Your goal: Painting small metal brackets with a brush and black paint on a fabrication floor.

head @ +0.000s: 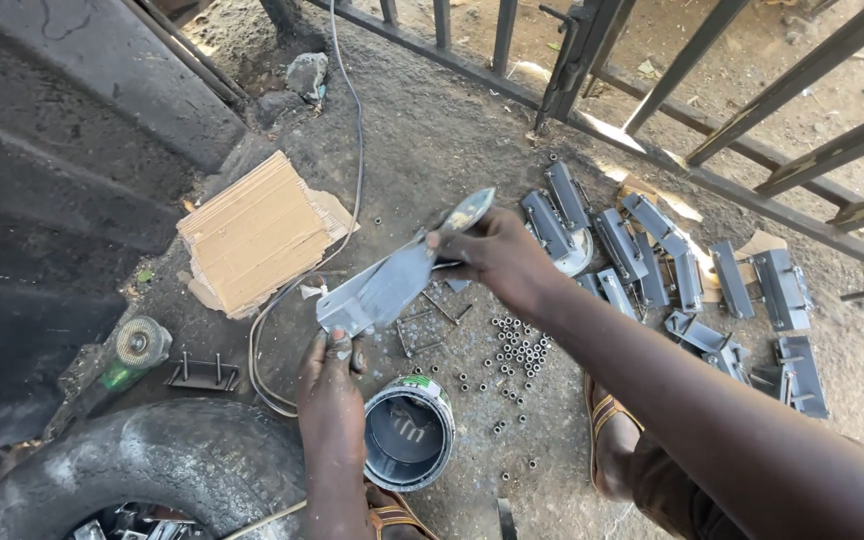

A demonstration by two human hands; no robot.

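My left hand (332,385) grips the lower end of a grey painted metal bracket (377,290), held tilted above the ground. My right hand (497,255) holds a paintbrush (467,212) whose grey-coated bristles rest at the bracket's upper end. Just below the bracket stands an open tin of grey paint (409,432), next to my left wrist.
Several grey painted brackets (652,260) lie on the dirt at the right, near a metal gate (712,90). Small nuts (517,350) and bolts are scattered in the middle. A cardboard piece (252,235), a cable (352,180), an angle grinder (127,360) and a tyre (152,465) lie at the left.
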